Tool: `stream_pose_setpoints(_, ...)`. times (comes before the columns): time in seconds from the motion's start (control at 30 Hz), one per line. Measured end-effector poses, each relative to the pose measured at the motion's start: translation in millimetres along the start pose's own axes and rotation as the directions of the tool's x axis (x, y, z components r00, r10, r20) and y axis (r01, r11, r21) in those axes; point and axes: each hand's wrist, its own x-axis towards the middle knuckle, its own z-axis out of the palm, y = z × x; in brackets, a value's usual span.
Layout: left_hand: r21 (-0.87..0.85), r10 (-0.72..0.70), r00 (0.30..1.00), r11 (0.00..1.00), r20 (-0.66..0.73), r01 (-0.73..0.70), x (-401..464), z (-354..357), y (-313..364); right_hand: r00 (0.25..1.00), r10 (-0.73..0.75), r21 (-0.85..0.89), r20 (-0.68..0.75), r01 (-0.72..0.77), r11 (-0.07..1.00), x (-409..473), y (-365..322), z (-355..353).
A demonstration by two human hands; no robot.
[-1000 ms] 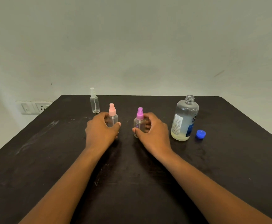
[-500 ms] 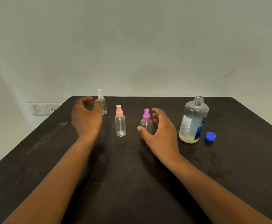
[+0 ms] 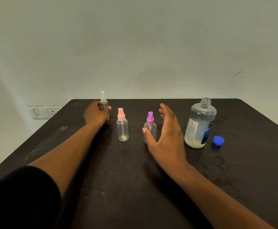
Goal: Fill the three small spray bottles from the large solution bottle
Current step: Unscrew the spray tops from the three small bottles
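Still unfilled: three sprayers capped

Evidently staged for pouring, the dark wooden tabletop (image 3: 135,171) carries the large clear labelled solution bottle (image 3: 200,124), uncapped, blue screw cap (image 3: 218,141) beside it. Right hand (image 3: 166,134), fingers spread, stands between it and the purple-topped sprayer (image 3: 150,127). Left hand (image 3: 96,114) grips the far white-topped sprayer (image 3: 103,100); the pink-topped sprayer (image 3: 122,126) stands untouched between both hands.

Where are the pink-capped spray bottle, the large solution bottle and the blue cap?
pink-capped spray bottle (image 3: 122,129): head view, on its clear body.
large solution bottle (image 3: 199,126): head view, on its body beside the label.
blue cap (image 3: 218,141): head view, on its top.
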Motion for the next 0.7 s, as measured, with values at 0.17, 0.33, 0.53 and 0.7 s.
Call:
stream_pose_setpoints(0.17,-0.094,0.03,1.0,0.995,-0.004,-0.03,-13.6,-13.2,6.3,0.999,0.033,0.004,0.041,-0.033,0.999,0.4,1.0,0.8)
stream_pose_setpoints(0.33,-0.144,0.098,0.995,0.985,-0.008,-0.098,-50.3,-41.2,5.7,0.997,0.044,0.02,0.057,-0.045,0.999,-0.8,-1.0,-0.4)
stream_pose_setpoints(0.53,-0.153,0.066,0.998,0.986,0.011,-0.064,-94.5,-61.6,-7.8,0.997,0.03,0.007,0.069,-0.031,1.0,-2.1,-0.5,1.4)
stream_pose_setpoints(0.7,-0.157,0.031,0.999,0.987,0.044,-0.024,-115.2,-61.7,-12.8,0.993,0.057,0.005,0.101,-0.058,0.998,-1.0,1.6,0.4)
